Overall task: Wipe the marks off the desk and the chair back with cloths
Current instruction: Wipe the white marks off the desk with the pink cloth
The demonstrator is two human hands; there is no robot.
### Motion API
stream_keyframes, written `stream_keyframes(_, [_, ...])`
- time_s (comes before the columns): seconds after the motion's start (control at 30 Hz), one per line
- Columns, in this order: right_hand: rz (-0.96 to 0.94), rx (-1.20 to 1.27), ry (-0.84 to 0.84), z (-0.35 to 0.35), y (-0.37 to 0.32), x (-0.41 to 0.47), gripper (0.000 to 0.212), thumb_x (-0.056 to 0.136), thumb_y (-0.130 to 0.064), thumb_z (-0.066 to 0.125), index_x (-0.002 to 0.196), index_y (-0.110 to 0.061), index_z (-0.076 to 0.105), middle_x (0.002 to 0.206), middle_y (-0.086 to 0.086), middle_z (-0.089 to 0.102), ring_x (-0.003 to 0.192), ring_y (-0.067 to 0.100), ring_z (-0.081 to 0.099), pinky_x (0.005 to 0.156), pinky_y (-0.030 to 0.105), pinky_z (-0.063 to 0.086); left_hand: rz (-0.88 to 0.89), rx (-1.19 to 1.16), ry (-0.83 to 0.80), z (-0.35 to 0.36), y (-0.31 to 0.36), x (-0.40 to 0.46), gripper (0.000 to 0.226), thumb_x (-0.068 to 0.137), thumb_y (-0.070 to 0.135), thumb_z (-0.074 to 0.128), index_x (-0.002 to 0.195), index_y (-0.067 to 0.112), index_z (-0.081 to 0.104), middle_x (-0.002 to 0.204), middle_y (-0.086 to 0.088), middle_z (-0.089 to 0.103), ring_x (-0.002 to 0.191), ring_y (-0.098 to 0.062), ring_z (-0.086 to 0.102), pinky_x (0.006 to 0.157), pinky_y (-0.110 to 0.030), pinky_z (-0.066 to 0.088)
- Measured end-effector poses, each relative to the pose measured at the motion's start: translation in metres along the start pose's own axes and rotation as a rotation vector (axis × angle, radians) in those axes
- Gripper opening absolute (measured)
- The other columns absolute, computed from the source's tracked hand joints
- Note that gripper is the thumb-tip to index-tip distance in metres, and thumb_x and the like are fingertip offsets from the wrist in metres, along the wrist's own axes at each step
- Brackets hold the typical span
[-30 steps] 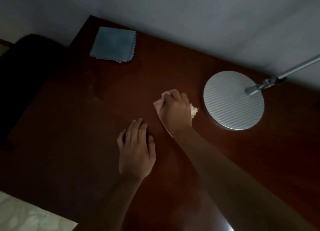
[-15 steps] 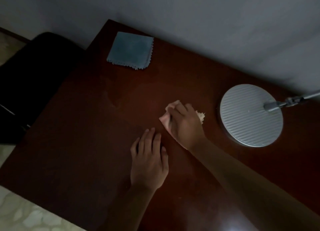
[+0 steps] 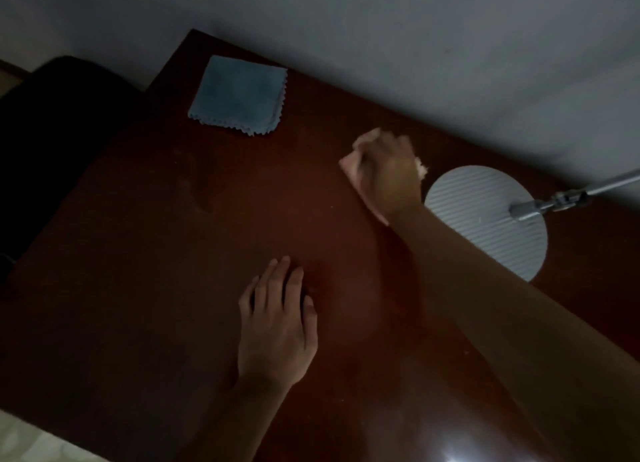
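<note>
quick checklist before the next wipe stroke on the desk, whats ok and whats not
1. Cloth in hand: ok. The right hand grips the pink cloth against the desk.
2. Bracing hand: ok. The left hand rests flat on the desk, apart from the cloth.
3. Room to the right: not ok. The lamp base sits close beside the wiping hand.
4. Marks left: not ok. A faint smear shows below the blue cloth.
5. Spare cloth: ok. The blue cloth lies folded and untouched near the far corner.
6. Chair back: cannot tell, too dark.
</note>
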State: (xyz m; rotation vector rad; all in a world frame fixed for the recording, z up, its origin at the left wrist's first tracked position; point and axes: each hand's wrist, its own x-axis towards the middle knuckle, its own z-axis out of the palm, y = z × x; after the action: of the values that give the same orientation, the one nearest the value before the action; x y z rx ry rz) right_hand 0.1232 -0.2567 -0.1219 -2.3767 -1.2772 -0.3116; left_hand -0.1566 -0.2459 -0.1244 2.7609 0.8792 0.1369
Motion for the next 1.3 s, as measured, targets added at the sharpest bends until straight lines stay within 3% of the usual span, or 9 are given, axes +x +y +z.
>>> stream_keyframes(0.17, [0.526,-0.184,-0.047,-0.014,0.022,0.055,0.041,0.078,-0.028,0.044,0.086,0.001,0.072,0.09,0.023,0.065,0.087,0.04,0.059,0.074,0.041,0.044,-0.015,-0.016,-0.018,0.001,-0.001,0.002,0.047,0.098,0.032,0.034,0.131,0.008,0.058,0.142,-0.012,0.054,0.137,-0.024,0.039,0.112,-0.044,0.025])
stream_keyframes(0.27, [0.092,-0.04,-0.067,-0.015,-0.019,0.019,0.028,0.079,-0.024,0.052,0.072,-0.003,0.07,0.073,0.017,0.066,0.071,0.034,0.06,0.067,0.037,0.045,-0.006,-0.006,-0.011,0.002,-0.002,0.0,0.047,0.097,0.032,0.036,0.13,0.008,0.058,0.142,-0.012,0.054,0.136,-0.026,0.042,0.111,-0.045,0.027])
stream_keyframes(0.33, [-0.165,0.15,-0.175,-0.014,-0.039,-0.025,0.014,0.083,-0.013,0.058,0.086,-0.006,0.07,0.088,0.012,0.066,0.08,0.028,0.057,0.076,0.035,0.046,-0.005,-0.015,-0.007,0.002,0.0,-0.003,0.046,0.097,0.031,0.036,0.13,0.008,0.059,0.142,-0.012,0.053,0.136,-0.027,0.044,0.111,-0.046,0.029])
stream_keyframes(0.47, [-0.341,0.115,-0.25,-0.011,-0.012,-0.025,0.021,0.086,-0.006,0.051,0.1,-0.007,0.066,0.103,0.013,0.063,0.087,0.031,0.055,0.08,0.04,0.046,-0.006,-0.033,0.006,0.004,0.001,0.001,0.046,0.096,0.031,0.037,0.128,0.008,0.061,0.141,-0.012,0.054,0.136,-0.026,0.042,0.11,-0.046,0.03])
stream_keyframes(0.6, [-0.151,-0.047,-0.127,0.003,0.033,0.032,0.011,0.084,-0.007,0.055,0.092,-0.002,0.061,0.094,0.022,0.059,0.082,0.039,0.056,0.077,0.045,0.042,-0.006,-0.012,-0.007,0.003,-0.002,-0.001,0.046,0.098,0.033,0.034,0.129,0.01,0.06,0.141,-0.01,0.054,0.137,-0.023,0.038,0.11,-0.043,0.028])
stream_keyframes(0.77, [0.296,-0.036,0.033,-0.006,0.045,0.066,0.05,0.074,-0.027,0.028,0.088,0.007,0.062,0.092,0.03,0.058,0.086,0.045,0.055,0.076,0.047,0.04,-0.005,-0.032,-0.008,0.003,-0.001,0.003,0.046,0.1,0.033,0.032,0.13,0.011,0.057,0.143,-0.009,0.053,0.137,-0.025,0.042,0.111,-0.045,0.029])
stream_keyframes(1.03, [0.089,0.127,-0.009,-0.01,-0.067,-0.096,0.014,0.079,-0.006,0.062,0.092,-0.006,0.066,0.092,0.012,0.062,0.081,0.031,0.054,0.075,0.041,0.046,0.01,-0.071,0.043,0.002,0.003,0.012,0.044,0.093,0.018,0.035,0.133,0.01,0.053,0.144,-0.012,0.05,0.138,-0.027,0.041,0.111,-0.05,0.035])
stream_keyframes(1.23, [0.202,0.132,-0.032,-0.022,-0.132,-0.184,0.029,0.098,-0.026,0.047,0.092,-0.006,0.067,0.095,0.011,0.065,0.079,0.028,0.058,0.075,0.042,0.048,0.032,-0.148,0.073,0.007,-0.009,0.003,0.05,0.103,0.039,0.03,0.127,0.005,0.059,0.141,-0.016,0.054,0.136,-0.033,0.044,0.109,-0.051,0.035])
stream_keyframes(1.3, [0.222,0.128,-0.017,-0.032,-0.148,-0.21,0.025,0.096,-0.023,0.05,0.092,-0.006,0.067,0.093,0.01,0.065,0.078,0.027,0.056,0.073,0.042,0.047,0.023,-0.162,0.085,0.007,-0.009,0.002,0.042,0.1,0.026,0.034,0.125,0.005,0.061,0.14,-0.015,0.055,0.136,-0.032,0.045,0.109,-0.052,0.036])
